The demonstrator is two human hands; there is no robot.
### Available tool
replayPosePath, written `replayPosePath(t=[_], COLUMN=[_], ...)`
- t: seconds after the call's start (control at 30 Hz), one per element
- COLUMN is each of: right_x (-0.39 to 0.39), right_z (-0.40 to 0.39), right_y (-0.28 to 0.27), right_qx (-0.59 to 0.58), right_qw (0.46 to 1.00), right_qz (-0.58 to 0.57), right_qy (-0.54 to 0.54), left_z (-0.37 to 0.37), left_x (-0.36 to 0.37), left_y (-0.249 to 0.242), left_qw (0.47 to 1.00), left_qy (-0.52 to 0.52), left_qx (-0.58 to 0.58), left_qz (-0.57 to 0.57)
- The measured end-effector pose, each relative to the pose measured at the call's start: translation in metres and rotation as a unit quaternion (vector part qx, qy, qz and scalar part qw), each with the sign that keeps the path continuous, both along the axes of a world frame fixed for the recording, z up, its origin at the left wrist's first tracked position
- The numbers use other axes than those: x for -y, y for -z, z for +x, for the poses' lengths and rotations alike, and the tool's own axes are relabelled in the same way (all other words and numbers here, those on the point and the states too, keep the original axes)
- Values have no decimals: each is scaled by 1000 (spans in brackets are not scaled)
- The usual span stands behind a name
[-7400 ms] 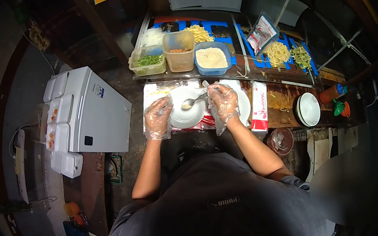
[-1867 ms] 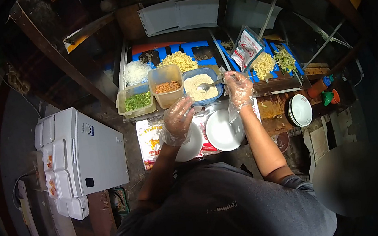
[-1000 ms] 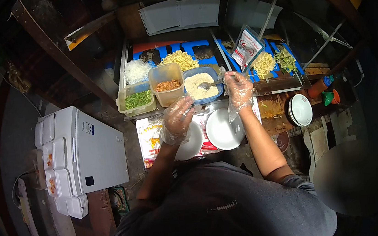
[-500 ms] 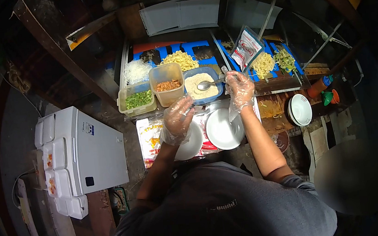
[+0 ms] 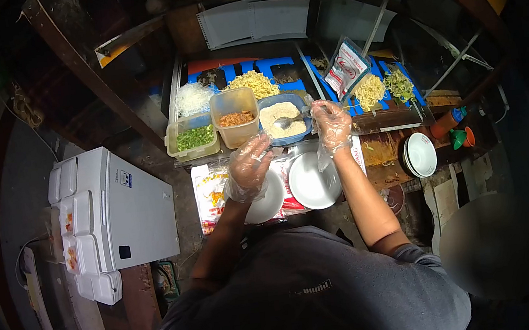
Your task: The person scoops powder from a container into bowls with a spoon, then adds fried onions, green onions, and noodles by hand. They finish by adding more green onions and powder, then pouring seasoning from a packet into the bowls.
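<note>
Clear plastic gloves cover both my hands. My left hand [image 5: 248,166] hovers over the left white bowl [image 5: 270,202], fingers loosely bent and apart, nothing visible in it. My right hand [image 5: 332,125] pinches the handle end of a metal spoon [image 5: 283,122], whose bowl rests in white powder [image 5: 279,111] inside a blue tub [image 5: 294,140]. Below that tub is a second white bowl [image 5: 313,182]. Left of the powder stand a clear tub [image 5: 231,97] of brown bits [image 5: 236,118] and a tub [image 5: 193,153] of chopped greens [image 5: 194,137].
Behind the tubs lie white noodles [image 5: 194,99], yellow noodles [image 5: 252,84] and a leaning printed packet [image 5: 346,69]. To the right are stacked bowls [image 5: 420,154] and an orange bottle [image 5: 445,121]. A white freezer [image 5: 143,207] with foam boxes [image 5: 85,238] stands left.
The spoon's bowl has shifted slightly left and down in the powder, and my right hand has moved a little left. My left hand is nearly unchanged.
</note>
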State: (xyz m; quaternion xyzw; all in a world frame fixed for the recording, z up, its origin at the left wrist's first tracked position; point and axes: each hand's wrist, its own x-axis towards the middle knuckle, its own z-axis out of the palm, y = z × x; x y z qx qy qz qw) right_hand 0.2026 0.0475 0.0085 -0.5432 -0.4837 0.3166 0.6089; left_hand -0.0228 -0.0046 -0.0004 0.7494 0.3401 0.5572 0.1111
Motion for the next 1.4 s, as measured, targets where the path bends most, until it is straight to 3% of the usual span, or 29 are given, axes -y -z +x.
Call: replayPosePath(t=[0.17, 0.27, 0.9, 0.93, 1.17, 1.33, 1.4], right_x=[-5, -3, 50, 54, 105, 109, 108], right_z=[5, 2, -16, -18, -55, -74, -77], right_y=[3, -7, -43, -35, 0, 52, 63], right_qx=[22, -165, -205, -214, -197, -186, -87], right_qw=[1000, 986, 978, 976, 975, 971, 984], right_qz=[14, -28, -21, -4, -83, -131, -145], right_qy=[14, -10, -25, -37, -64, -77, -57], left_z=[0, -1, -29, -32, -72, -85, -86], left_x=[-2, -1, 11, 13, 43, 55, 57], left_y=[2, 0, 3, 8, 43, 59, 60], left_qw=[1000, 1000, 999, 996, 977, 973, 973], left_qy=[3, -3, -34, -11, -68, -52, -42], left_qx=[-3, 3, 8, 55, 63, 102, 99], left_qz=[13, -3, -41, -71, -191, -198, -206])
